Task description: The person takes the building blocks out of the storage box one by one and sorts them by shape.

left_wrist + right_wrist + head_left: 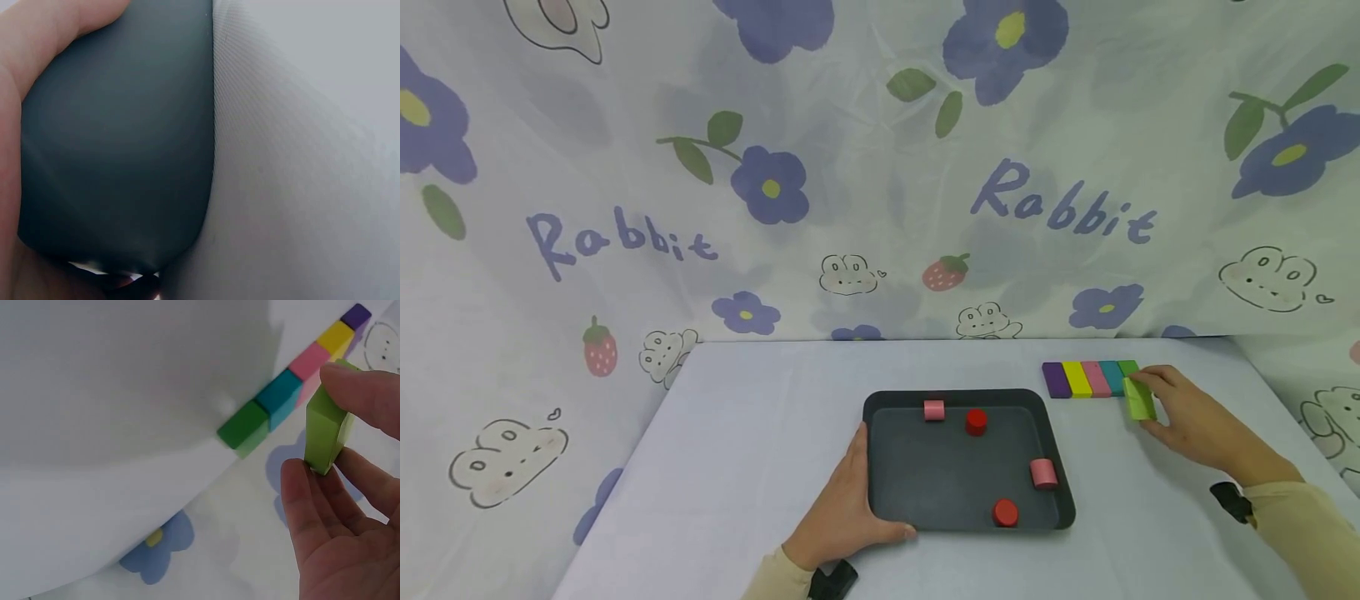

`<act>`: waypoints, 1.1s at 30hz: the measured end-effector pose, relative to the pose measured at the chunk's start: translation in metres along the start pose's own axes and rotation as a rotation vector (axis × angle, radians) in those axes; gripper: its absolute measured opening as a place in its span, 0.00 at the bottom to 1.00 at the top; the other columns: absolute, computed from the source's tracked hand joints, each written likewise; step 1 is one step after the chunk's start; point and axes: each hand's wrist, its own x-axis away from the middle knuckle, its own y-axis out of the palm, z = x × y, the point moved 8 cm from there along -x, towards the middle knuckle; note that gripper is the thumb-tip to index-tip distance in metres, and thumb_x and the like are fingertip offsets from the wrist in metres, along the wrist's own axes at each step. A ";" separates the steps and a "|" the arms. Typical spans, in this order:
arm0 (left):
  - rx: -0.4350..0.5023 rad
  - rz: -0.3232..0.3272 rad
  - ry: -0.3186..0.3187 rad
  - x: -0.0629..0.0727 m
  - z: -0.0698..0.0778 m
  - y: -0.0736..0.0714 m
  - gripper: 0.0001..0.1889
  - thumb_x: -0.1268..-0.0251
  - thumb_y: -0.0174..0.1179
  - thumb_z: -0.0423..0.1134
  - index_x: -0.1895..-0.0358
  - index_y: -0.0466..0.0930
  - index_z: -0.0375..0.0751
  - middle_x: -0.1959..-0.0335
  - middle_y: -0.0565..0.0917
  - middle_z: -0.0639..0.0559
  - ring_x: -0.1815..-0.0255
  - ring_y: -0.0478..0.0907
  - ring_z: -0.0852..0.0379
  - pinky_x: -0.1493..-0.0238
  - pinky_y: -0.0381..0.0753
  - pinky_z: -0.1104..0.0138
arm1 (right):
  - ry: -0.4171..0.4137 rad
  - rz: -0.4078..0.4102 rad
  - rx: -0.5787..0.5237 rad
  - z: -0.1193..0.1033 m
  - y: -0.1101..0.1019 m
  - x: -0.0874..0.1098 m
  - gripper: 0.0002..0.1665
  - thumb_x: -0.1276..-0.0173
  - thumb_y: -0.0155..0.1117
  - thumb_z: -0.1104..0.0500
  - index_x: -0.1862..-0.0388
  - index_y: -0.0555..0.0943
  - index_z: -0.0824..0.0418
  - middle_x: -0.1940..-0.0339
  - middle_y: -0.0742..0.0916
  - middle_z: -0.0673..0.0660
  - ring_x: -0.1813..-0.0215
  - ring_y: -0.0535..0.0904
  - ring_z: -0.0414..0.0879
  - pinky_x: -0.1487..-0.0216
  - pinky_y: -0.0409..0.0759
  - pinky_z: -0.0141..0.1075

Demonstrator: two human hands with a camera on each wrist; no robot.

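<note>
My right hand pinches a light green block between thumb and fingers. In the right wrist view that block is tilted, apart from the green block at the row's end. My left hand holds the near left corner of a dark grey tray, thumb along the front edge and fingers up the left side. The left wrist view shows the tray's smooth outer wall close up against the hand. Two pink cylinders and two red cylinders are in the tray.
Behind and right of the tray, a purple block, yellow block, pink block and teal block sit side by side with the green one. A white cloth covers the table. A printed curtain hangs behind.
</note>
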 end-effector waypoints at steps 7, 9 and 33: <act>0.010 -0.013 -0.007 0.000 -0.001 0.001 0.79 0.63 0.77 0.70 0.19 0.29 0.35 0.17 0.40 0.43 0.19 0.44 0.46 0.25 0.55 0.47 | 0.024 -0.024 -0.003 0.016 0.004 -0.002 0.40 0.45 0.76 0.68 0.36 0.68 0.81 0.41 0.71 0.77 0.45 0.74 0.69 0.47 0.76 0.64; 0.013 -0.014 -0.008 0.000 -0.001 0.000 0.79 0.63 0.77 0.70 0.19 0.29 0.35 0.17 0.39 0.43 0.19 0.44 0.47 0.25 0.55 0.47 | 0.023 -0.023 0.006 0.020 0.004 -0.002 0.40 0.45 0.76 0.69 0.37 0.68 0.82 0.41 0.70 0.77 0.45 0.74 0.70 0.47 0.76 0.65; 0.000 0.001 0.014 0.000 0.001 0.000 0.79 0.63 0.75 0.72 0.19 0.30 0.35 0.17 0.41 0.41 0.19 0.46 0.44 0.26 0.57 0.45 | 0.072 -0.072 -0.003 0.060 0.007 -0.014 0.39 0.42 0.70 0.73 0.35 0.64 0.84 0.40 0.66 0.82 0.43 0.69 0.76 0.45 0.71 0.70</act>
